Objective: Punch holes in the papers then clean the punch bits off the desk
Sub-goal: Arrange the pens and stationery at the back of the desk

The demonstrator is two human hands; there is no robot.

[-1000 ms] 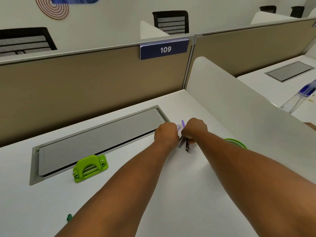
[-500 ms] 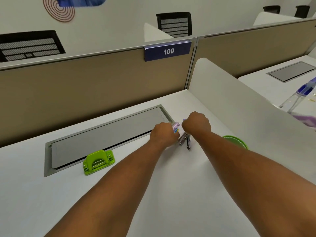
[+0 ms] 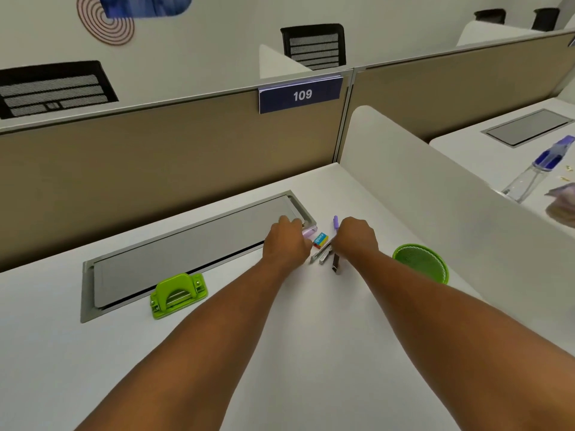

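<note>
Green plastic hole punch (image 3: 178,291) is seen on the white counter (image 3: 311,353) at eight o'clock from both hands, nearer the left hand (image 3: 286,241), which pinches a pale lilac item, while the right hand (image 3: 356,237) is curled over pens.

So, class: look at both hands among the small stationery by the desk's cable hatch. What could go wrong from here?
1. The left hand works at the edge of the cable hatch; the pale purple item could slip into its slot.
2. The right hand covers loose pens; a nudge might roll them across the desk.
3. The hole punch sits untouched and no paper is visible, so punching may stall.
</note>
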